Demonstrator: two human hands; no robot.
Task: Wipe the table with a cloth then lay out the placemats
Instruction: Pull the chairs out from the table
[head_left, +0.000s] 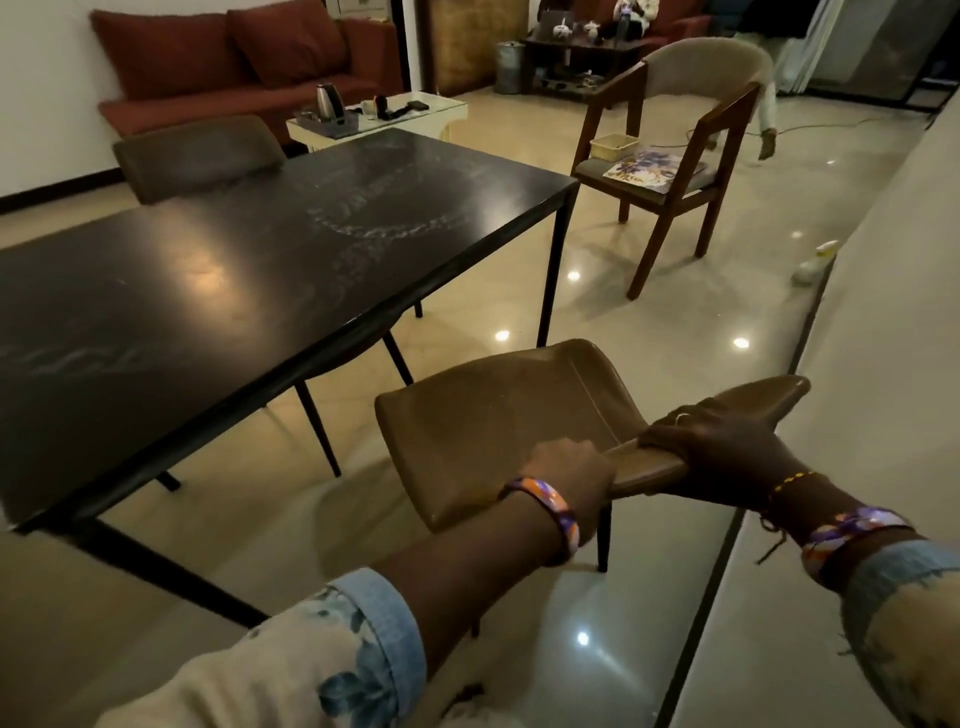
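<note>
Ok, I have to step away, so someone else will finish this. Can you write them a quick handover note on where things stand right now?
Left hand and right hand both grip the top of the backrest of the brown chair, which stands pulled out from the black table.
The table shows wipe streaks, so wiping looks done or nearly so; no cloth is in view.
The floral placemats lie on the seat of the wooden armchair, beside a small yellow basket.
Left: deal with the chair, fetch the placemats and lay them out on the table.
</note>
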